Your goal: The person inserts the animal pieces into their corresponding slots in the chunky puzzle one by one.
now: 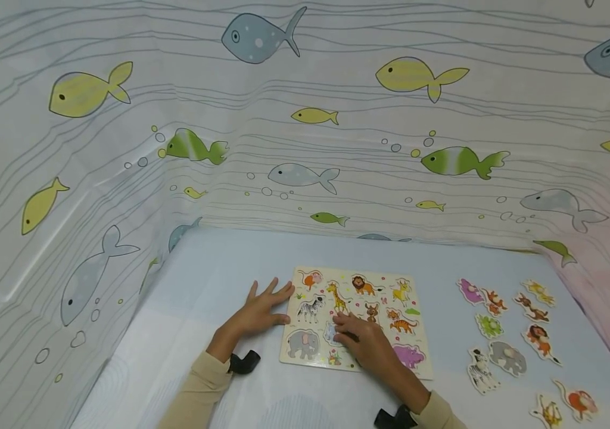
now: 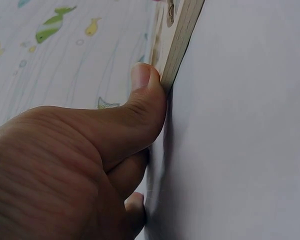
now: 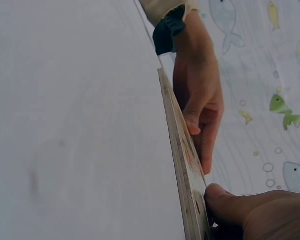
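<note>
A wooden animal puzzle board [image 1: 382, 342] lies flat on the table, with pictures of a zebra, lion, elephant and other animals. At its left edge my left hand [image 1: 255, 313] rests with fingers spread. In the left wrist view the thumb [image 2: 146, 87] touches the board's side. My right hand [image 1: 366, 342] is over the lower middle of the board, its fingers curled and pinching a light blue animal puzzle piece [image 1: 331, 333] at the board's surface. The hand covers part of that piece. In the right wrist view the right thumb [image 3: 217, 192] is close against the board.
To the right of the board lie several loose animal pieces, among them an elephant [image 1: 507, 357], a zebra [image 1: 481, 370], a lion [image 1: 541, 342], a purple hippo [image 1: 470, 291] and a monkey [image 1: 580, 400]. A fish-patterned sheet [image 1: 358, 137] hangs behind the table.
</note>
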Demonstrator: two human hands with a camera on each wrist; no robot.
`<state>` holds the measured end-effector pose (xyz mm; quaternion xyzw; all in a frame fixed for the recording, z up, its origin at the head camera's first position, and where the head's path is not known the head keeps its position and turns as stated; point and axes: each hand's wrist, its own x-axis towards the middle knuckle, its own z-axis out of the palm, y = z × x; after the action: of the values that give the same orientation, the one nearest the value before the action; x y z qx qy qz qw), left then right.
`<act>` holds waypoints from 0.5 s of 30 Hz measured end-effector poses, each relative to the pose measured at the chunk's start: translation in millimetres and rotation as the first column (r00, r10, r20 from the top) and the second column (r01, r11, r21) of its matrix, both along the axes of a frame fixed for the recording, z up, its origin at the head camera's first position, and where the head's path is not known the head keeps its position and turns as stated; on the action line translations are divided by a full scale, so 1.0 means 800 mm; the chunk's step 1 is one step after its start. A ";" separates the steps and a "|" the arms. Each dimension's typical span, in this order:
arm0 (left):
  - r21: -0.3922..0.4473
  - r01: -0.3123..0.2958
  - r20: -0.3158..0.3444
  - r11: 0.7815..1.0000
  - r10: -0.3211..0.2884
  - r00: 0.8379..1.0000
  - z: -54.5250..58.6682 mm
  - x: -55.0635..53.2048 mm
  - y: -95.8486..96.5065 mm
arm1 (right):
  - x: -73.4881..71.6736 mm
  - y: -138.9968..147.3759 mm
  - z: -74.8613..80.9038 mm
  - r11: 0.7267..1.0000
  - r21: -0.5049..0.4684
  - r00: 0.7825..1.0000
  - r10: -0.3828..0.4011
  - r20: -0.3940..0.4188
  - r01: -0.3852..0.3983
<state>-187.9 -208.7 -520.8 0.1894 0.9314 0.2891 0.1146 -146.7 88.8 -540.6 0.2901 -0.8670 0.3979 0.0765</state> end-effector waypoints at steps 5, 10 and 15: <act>0.008 0.000 -0.004 1.000 0.000 1.000 0.001 -0.002 0.004 | 0.000 0.002 -0.002 1.000 0.010 1.000 -0.006 -0.021 0.006; -0.009 -0.026 -0.001 1.000 0.026 1.000 0.000 0.000 0.004 | 0.000 0.002 -0.004 1.000 0.026 1.000 0.009 -0.027 -0.008; -0.008 -0.030 0.000 1.000 0.030 1.000 0.000 0.001 0.003 | 0.001 0.002 -0.002 1.000 0.016 1.000 -0.002 0.020 0.002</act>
<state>-187.0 -206.1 -520.8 0.1751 0.9352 0.2872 0.1111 -146.0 90.4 -542.6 0.2859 -0.8712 0.3936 0.0658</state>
